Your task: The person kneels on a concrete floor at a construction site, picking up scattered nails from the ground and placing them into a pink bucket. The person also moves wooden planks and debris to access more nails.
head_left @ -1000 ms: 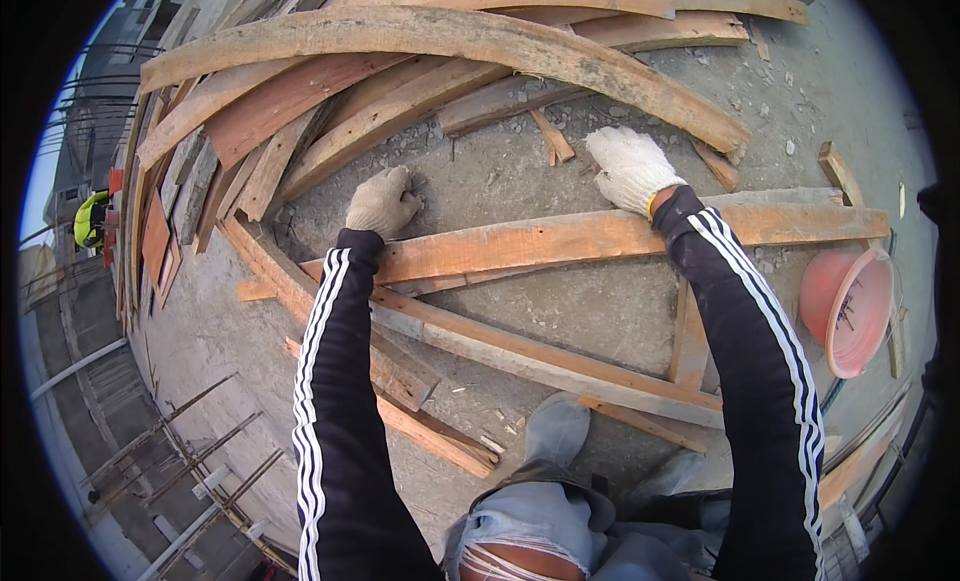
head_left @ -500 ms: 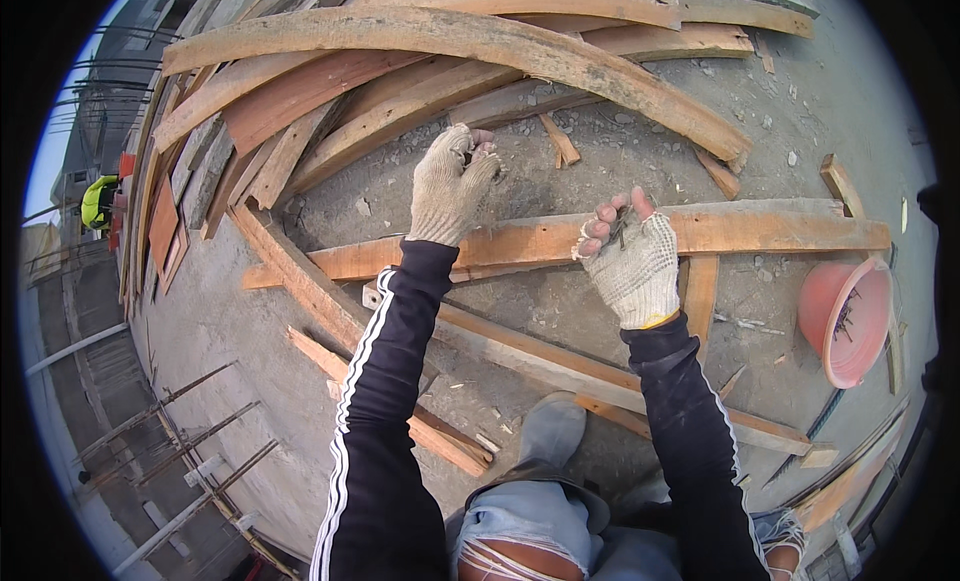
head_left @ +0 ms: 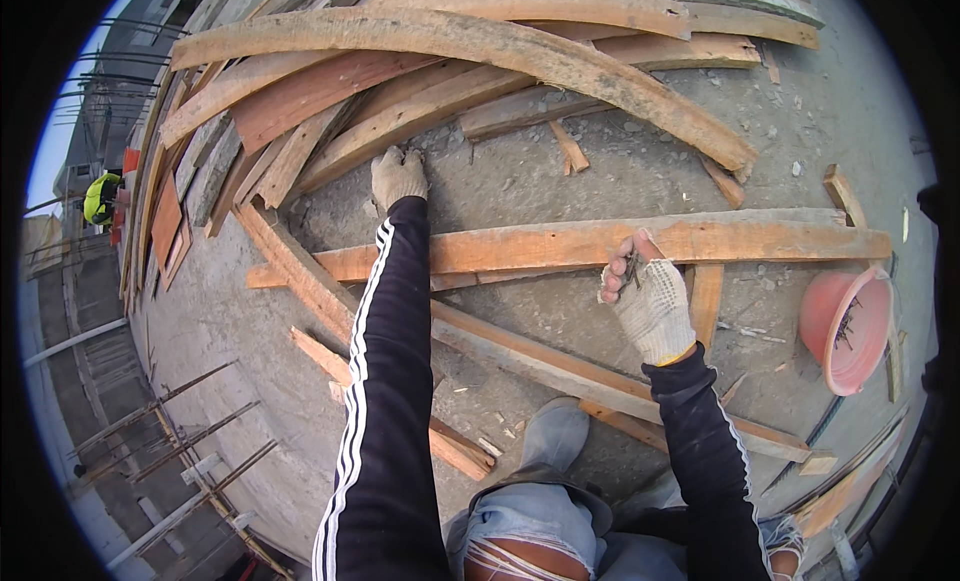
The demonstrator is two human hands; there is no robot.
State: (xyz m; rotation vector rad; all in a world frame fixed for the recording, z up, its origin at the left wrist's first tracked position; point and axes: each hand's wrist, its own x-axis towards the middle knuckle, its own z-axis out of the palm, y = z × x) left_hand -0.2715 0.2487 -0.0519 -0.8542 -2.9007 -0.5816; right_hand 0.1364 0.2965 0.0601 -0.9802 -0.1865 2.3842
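My left hand (head_left: 398, 176), in a dirty white glove, reaches far forward and presses down on the concrete slab (head_left: 620, 181) at the foot of a pile of long planks (head_left: 470, 51). My right hand (head_left: 648, 293), also gloved, hovers over a long orange plank (head_left: 560, 246) that lies across the slab. Its fingers are closed on a few small dark nails (head_left: 632, 271). Both arms wear black sleeves with white stripes.
A pink bucket (head_left: 848, 326) with nails in it stands at the right. More planks (head_left: 520, 351) cross under my knees. The slab edge drops off at the left, with rebar (head_left: 170, 431) sticking out. A person in a yellow vest (head_left: 100, 196) is far off on the left.
My left hand has stretched forward from above the orange plank down to the concrete by the plank pile. My right hand has stayed near the orange plank and closed on the nails.
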